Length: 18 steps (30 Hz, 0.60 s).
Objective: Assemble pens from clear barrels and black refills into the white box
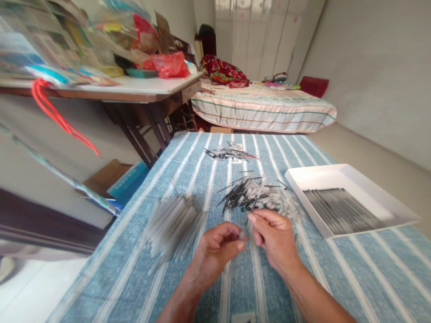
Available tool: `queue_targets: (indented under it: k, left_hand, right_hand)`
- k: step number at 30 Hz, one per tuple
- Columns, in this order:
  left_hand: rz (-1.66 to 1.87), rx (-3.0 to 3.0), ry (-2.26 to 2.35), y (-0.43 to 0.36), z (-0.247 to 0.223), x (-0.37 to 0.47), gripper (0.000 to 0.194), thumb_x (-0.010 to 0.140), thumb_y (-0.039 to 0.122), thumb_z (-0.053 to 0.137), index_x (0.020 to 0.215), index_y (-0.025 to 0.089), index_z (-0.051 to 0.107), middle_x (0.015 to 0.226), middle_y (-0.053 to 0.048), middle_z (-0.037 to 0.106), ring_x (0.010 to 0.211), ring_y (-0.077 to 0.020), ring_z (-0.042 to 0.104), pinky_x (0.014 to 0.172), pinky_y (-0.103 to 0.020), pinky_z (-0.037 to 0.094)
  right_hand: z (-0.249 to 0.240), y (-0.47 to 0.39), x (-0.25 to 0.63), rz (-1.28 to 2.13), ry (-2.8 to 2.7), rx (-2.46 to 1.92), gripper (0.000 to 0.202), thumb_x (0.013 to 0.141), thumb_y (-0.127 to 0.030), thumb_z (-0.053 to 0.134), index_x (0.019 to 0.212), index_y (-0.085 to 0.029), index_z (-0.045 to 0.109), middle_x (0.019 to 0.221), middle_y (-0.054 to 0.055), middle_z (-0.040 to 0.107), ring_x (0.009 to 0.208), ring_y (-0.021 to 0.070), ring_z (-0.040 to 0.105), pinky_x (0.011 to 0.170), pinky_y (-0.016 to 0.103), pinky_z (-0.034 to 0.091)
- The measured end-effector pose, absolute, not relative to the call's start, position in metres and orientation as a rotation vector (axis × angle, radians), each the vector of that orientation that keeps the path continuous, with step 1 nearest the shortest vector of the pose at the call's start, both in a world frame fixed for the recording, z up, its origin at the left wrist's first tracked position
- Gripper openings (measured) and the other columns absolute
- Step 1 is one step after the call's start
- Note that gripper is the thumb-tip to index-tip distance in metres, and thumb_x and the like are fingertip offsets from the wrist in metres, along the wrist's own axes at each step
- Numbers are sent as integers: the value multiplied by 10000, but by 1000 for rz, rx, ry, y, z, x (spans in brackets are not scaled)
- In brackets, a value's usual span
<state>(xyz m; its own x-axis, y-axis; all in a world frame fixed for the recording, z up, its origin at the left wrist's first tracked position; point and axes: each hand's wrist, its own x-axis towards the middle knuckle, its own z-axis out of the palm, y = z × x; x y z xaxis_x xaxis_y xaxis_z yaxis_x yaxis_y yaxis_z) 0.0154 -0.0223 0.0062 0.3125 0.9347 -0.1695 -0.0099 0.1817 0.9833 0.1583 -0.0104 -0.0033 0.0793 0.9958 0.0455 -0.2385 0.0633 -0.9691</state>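
Observation:
My left hand [222, 244] pinches a thin translucent tube, which points down toward me and is partly blurred. Close beside it, my right hand [272, 231] grips a thin dark stick like a pen refill [247, 221] between thumb and fingers, its lower end at the tube's top. Whether the stick is inside the tube I cannot tell. Just beyond both hands spreads a loose pile of black and whitish thin pieces [256, 193]. A stack of pale grey translucent tubes [175, 224] lies left of my left hand. To the right, a white box [336, 175] holds a row of dark-filled tubes [340, 211].
A blue-and-white striped cloth [128, 269] covers the table. Farther back lies a smaller heap of dark thin sticks [229, 153]. A side table [144, 89] with bags stands at left, above a cardboard box [107, 179]. A bed [262, 105] is behind.

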Motion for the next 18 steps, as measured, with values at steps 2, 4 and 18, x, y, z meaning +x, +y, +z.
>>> queue_targets:
  k: [2,4,18]
  left_hand:
    - [880,1186,1008,-22,5,15,127,706,240,642,768,140,595,663,-7,601,621,-128,502,572,-236,356]
    - [899,1193,995,-22,4,15,129,708,248,648,758,144,588,661,-10,611,634,-137,518,585,-241,376]
    - [1170,1161,1061,-25,10,19,82,675,210,680,735,163,652,756,-23,656,677,-146,575,623,-235,448]
  right_hand:
    - [-4,-14,157,1193,-1084,-1017,183,762,-300,625,663,-147,637,350,-80,425,337,39,331,376,168,285]
    - [-3,-17,157,1160,-1185,-1014,226,785,-289,595,606,-151,607,365,-76,425,352,43,351,402,175,318]
    - [4,-24,182,645,-1707,-1060,199,817,-244,523,940,-166,658,549,-21,588,428,86,475,461,203,403]
